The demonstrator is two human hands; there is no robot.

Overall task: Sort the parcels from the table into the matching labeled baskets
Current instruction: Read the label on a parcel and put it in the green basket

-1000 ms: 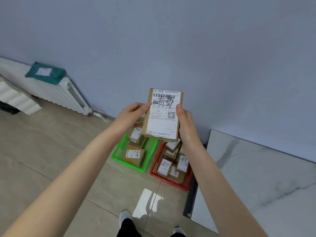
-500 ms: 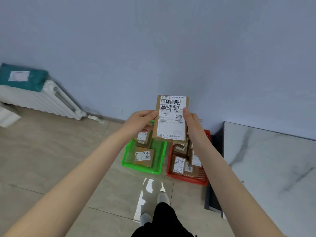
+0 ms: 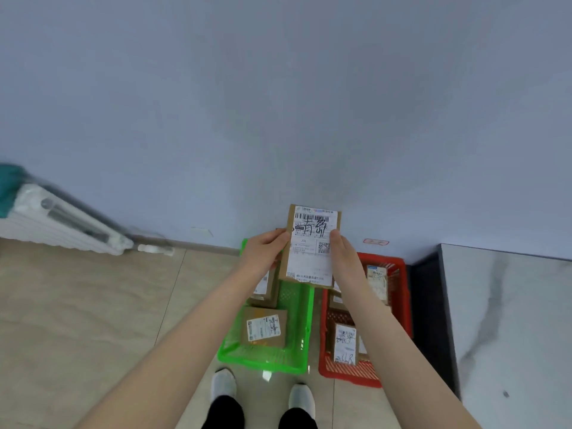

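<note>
I hold a flat brown cardboard parcel (image 3: 311,246) upright in front of me, its white shipping label with handwritten black characters facing me. My left hand (image 3: 264,250) grips its left edge and my right hand (image 3: 345,257) grips its right edge. It hangs above the far end of the green basket (image 3: 295,332), which sits on the floor with two brown parcels (image 3: 264,327) inside. Just to the right stands the red basket (image 3: 396,274) holding several labelled parcels (image 3: 345,343). My arms hide part of both baskets.
A white marble-patterned table (image 3: 510,320) fills the right side, with a dark gap beside the red basket. A white radiator (image 3: 58,222) with a teal bag (image 3: 9,187) on top stands at the left wall. A small red label (image 3: 375,242) is on the wall. My feet (image 3: 263,390) are before the baskets.
I have stepped closer to the baskets and the view has swung left and down. Both hands still hold the parcel, now lower and right over the green basket's far end.
</note>
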